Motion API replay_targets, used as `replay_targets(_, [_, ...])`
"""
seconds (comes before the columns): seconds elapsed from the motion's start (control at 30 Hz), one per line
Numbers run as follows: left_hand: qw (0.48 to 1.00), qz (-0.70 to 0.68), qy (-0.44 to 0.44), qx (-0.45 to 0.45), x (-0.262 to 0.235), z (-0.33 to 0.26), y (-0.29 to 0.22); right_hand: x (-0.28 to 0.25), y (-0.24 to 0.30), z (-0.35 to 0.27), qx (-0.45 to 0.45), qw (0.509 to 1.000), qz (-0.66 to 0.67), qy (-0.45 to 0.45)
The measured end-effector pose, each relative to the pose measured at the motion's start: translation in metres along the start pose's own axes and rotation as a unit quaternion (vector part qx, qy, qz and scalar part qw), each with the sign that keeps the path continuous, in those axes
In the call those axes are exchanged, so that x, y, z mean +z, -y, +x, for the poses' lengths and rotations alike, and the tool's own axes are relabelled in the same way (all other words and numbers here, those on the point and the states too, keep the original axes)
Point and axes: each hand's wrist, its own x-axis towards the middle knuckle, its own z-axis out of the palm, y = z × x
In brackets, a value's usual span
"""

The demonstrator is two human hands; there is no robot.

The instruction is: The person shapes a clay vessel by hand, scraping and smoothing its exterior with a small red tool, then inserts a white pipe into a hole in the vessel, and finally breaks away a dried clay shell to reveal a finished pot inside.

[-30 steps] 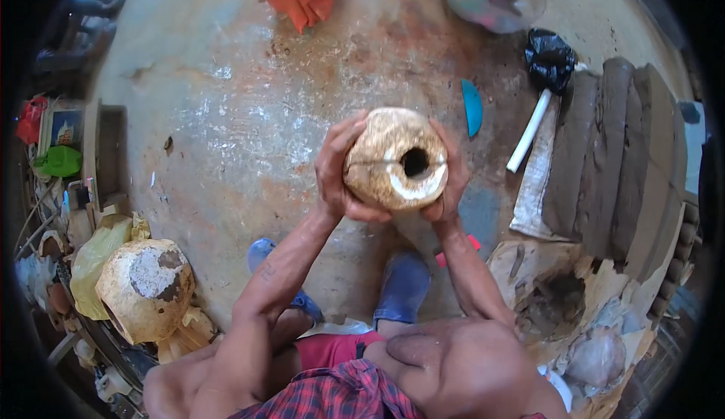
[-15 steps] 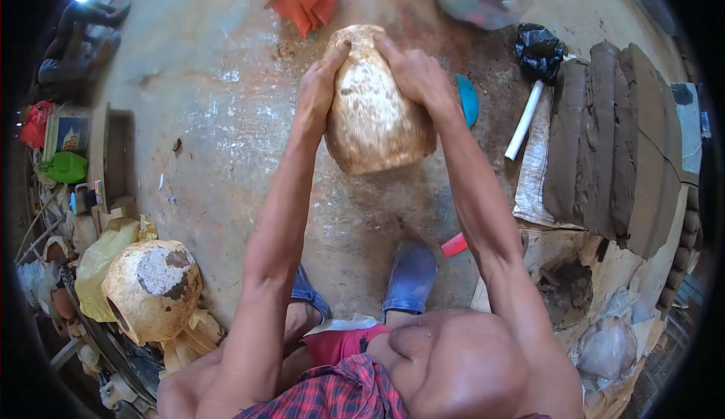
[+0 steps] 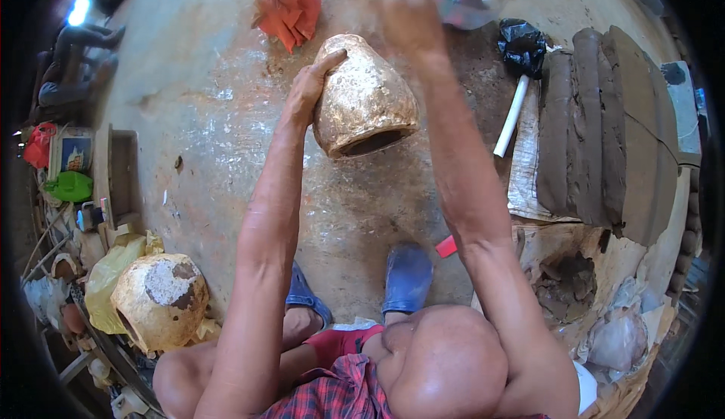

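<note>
My left hand (image 3: 313,80) grips the upper left side of a hollow, dome-shaped vessel (image 3: 368,95), with the thumb laid over its narrow top. The vessel is tan and white, with a rough, mottled surface. Its wide mouth is tilted toward me, showing a dark inside. My right hand (image 3: 410,15) is off the vessel, beyond it and to the right, near a clear plastic bag (image 3: 470,12) with colourful contents. Motion blur smears its fingers.
An orange-red cloth (image 3: 288,11) lies beyond the vessel. At right are a black plastic bag (image 3: 521,47), a white tube (image 3: 512,117) and thick dark clay slabs (image 3: 581,124). A similar hollow form (image 3: 162,302) sits at lower left, and a red piece (image 3: 447,247) near my foot.
My right hand has let go of the vessel and moved away from me. The vessel, in my left hand alone, has shifted slightly left and tipped, exposing its mouth.
</note>
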Motion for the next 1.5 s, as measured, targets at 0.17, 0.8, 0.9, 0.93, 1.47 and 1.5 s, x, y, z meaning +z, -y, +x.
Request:
replay_targets(0.17, [0.999,-0.016,0.024,0.025,0.013,0.013,0.016,0.017,0.02,-0.022,0.027,0.988,0.139,-0.066])
replay_targets(0.8, [0.984,-0.121,0.125,-0.037,-0.01,-0.011,0.0,-0.062,0.031,-0.126,0.196,0.853,0.476,-0.085])
replay_targets(0.9, [0.988,-0.09,0.124,-0.033,0.01,-0.021,-0.008,-0.082,0.002,-0.217,0.31,0.825,0.47,0.041])
replay_targets(0.93, [0.988,-0.086,0.124,-0.031,0.01,-0.022,-0.011,-0.067,0.002,-0.231,0.28,0.848,0.448,0.028])
replay_targets(1.47, [0.995,-0.056,0.075,-0.02,0.025,-0.019,-0.018,0.121,0.011,-0.153,0.193,0.918,0.208,0.276])
replay_targets(1.5, [0.996,-0.055,0.062,-0.034,0.017,-0.017,-0.019,0.129,0.017,-0.15,0.19,0.918,0.211,0.277])
